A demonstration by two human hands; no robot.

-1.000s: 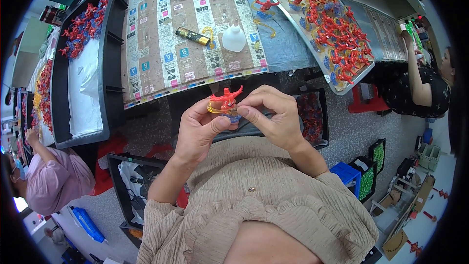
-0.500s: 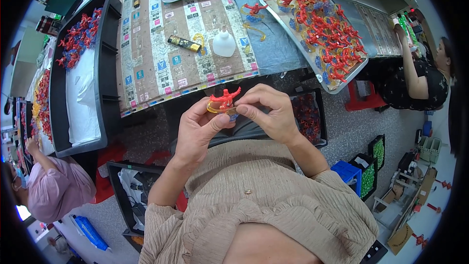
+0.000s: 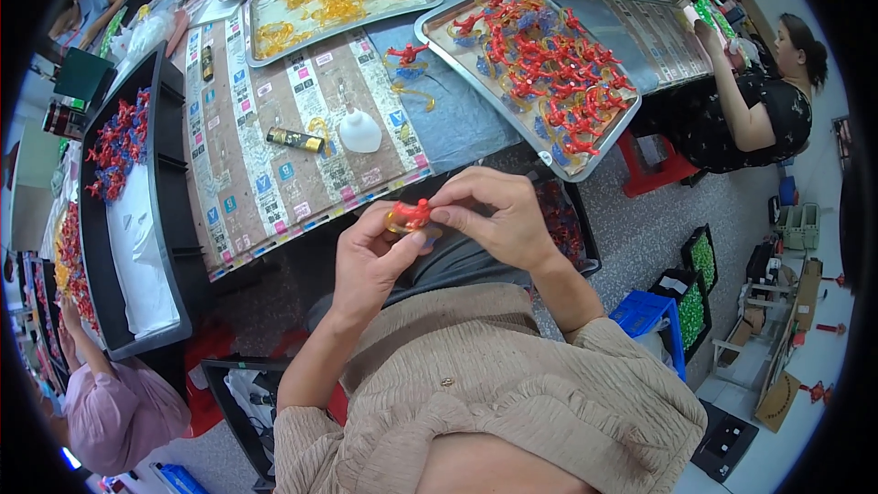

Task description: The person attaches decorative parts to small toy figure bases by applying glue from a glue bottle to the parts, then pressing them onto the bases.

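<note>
A small red figure [image 3: 413, 214] with outstretched arms and a yellow translucent curved piece at its base is held between my two hands, just off the table's front edge. My left hand [image 3: 366, 263] pinches its lower left side between thumb and fingers. From the other side, my right hand [image 3: 501, 220] closes thumb and forefinger at the figure's right side. A bit of blue shows under the figure, partly hidden by my fingers. On the table beyond stand a white squeeze bottle [image 3: 360, 133] and a lying black-and-gold tube [image 3: 294, 139].
A metal tray [image 3: 604, 148] of red, blue and yellow figures overhangs the table's front right. Behind sits a tray [image 3: 352, 31] of yellow pieces. One red figure [image 3: 407, 56] lies on blue sheeting [image 3: 466, 133]. A black bin [image 3: 169, 192] stands left. People sit at both sides.
My view has turned, so the table and trays sit farther left and lower. The red figure has tilted and dropped slightly between my hands, and my right fingers have closed in nearer to it.
</note>
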